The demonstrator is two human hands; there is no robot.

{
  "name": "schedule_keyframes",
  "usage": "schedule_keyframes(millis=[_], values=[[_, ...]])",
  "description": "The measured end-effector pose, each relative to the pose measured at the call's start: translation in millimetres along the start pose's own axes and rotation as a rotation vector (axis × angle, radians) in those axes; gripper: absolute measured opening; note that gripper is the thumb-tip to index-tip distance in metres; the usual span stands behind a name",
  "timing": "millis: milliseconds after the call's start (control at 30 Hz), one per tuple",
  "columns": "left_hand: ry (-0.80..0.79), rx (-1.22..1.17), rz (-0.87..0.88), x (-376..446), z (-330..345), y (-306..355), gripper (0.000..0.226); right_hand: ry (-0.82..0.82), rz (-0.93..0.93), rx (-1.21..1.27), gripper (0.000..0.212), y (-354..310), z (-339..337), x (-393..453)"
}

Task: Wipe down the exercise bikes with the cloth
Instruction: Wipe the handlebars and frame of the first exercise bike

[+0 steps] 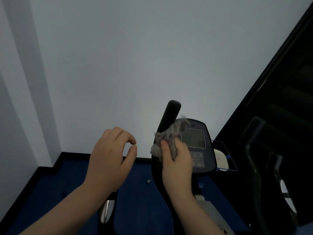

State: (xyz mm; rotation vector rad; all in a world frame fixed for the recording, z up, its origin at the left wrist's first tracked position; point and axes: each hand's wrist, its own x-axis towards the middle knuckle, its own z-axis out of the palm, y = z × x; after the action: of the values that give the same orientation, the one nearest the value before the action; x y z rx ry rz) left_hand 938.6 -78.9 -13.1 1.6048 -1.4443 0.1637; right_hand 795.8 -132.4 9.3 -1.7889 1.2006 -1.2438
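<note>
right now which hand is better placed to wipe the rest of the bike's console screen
The right hand: it grips the crumpled grey cloth against the black bike console beside its screen. The left hand hovers empty, off to the left.

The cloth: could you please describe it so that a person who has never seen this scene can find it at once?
Start from the black console of the exercise bike standing before the pale wall. At the console's left edge, the right hand presses a crumpled grey cloth against it. It is the only soft, fuzzy, light-grey thing among hard black parts; the left hand holds nothing.
</note>
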Motion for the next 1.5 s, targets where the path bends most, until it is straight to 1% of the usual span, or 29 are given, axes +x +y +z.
schedule_keyframes(millis=[33,67,100,133,200,267,300,333,367,467,500,600,633,667,733,767,800,867,933,1000,1067,1100,1133,1200,1233,1300,1367,1433,1500], values=[[0.004,-0.007,0.001,0,0,0,0.022,-0.029,-0.004,-0.065,0.013,4,-8,-3],[0.006,-0.008,0.004,0,0,0,0.022,-0.044,-0.036,-0.113,0.014,4,-18,-2],[0.003,-0.007,0.009,0,1,0,0.022,-0.019,-0.118,-0.166,0.011,-1,-29,4],[-0.001,-0.008,0.01,0,1,0,0.023,0.039,-0.244,-0.217,0.012,-8,-39,11],[0.013,-0.008,-0.001,0,0,1,0.023,0.135,-0.512,-0.334,0.026,-28,-46,29],[0.009,-0.001,0.003,0,1,1,0.021,0.155,-0.699,-0.643,0.032,-38,-39,43],[0.003,0.0,0.002,-1,1,1,0.02,0.138,-0.763,-0.807,0.033,-38,-33,49],[-0.001,-0.001,-0.001,-1,1,1,0.018,0.1,-0.811,-0.909,0.031,-35,-28,53],[-0.002,-0.002,-0.003,-2,1,1,0.016,0.06,-0.856,-0.949,0.027,-31,-24,57],[0.002,-0.004,0.006,-1,2,1,0.014,-0.057,-1.011,-0.941,0.017,-12,-29,61],[0.003,-0.006,0.011,-2,2,1,0.013,-0.136,-1.07,-0.948,0.016,-4,-35,60],[0.007,-0.007,0.013,-3,3,-1,0.013,-0.471,-1.244,-0.994,0.03,4,-56,59],[0.01,-0.008,0.016,-3,2,-1,0.014,-0.517,-1.289,-1.022,0.031,1,-59,62],[0.011,-0.011,0.017,-3,2,-1,0.016,-0.492,-1.305,-1.043,0.029,-5,-59,66],[0.009,-0.018,0.013,-3,3,-1,0.014,-0.332,-1.23,-1.029,0.025,-15,-49,69],[0.01,-0.016,0.013,-2,3,-1,0.012,-0.284,-1.161,-0.997,0.026,-17,-41,64],[0.011,-0.011,0.015,-2,4,-2,0.011,-0.291,-1.084,-0.945,0.026,-14,-33,53],[0.011,-0.005,0.017,-2,4,-2,0.009,-0.396,-0.916,-0.783,0.02,3,-27,26],[0.019,-0.002,0.019,-3,3,-3,0.01,-0.493,-0.797,-0.643,0.023,16,-38,6],[0.014,-0.006,0.027,-2,3,-2,0.011,-0.532,-0.764,-0.64,0.03,20,-54,-1],[0.013,-0.009,0.03,-1,3,-2,0.011,-0.516,-0.764,-0.628,0.033,20,-61,-3],[0.015,-0.007,0.03,-1,3,-3,0.011,-0.488,-0.719,-0.587,0.034,20,-59,-6],[0.016,-0.006,0.031,-1,3,-3,0.011,-0.436,-0.63,-0.519,0.035,20,-53,-11],[0.011,-0.01,0.034,-1,4,-4,0.011,-0.279,-0.443,-0.375,0.034,22,-38,-27],[0.011,-0.014,0.031,-1,4,-4,0.011,-0.203,-0.393,-0.347,0.032,23,-31,-34],[0.008,-0.024,0.027,0,4,-4,0.011,-0.099,-0.372,-0.369,0.025,28,-32,-46],[0.003,-0.041,0.03,0,4,-3,0.01,-0.075,-0.378,-0.372,0.02,30,-48,-48],[0.007,-0.06,0.028,-1,5,-4,0.009,-0.079,-0.353,-0.298,0.016,24,-61,-41],[0.009,-0.065,0.024,-1,6,-5,0.008,-0.026,-0.344,-0.234,0.019,14,-52,-26]])
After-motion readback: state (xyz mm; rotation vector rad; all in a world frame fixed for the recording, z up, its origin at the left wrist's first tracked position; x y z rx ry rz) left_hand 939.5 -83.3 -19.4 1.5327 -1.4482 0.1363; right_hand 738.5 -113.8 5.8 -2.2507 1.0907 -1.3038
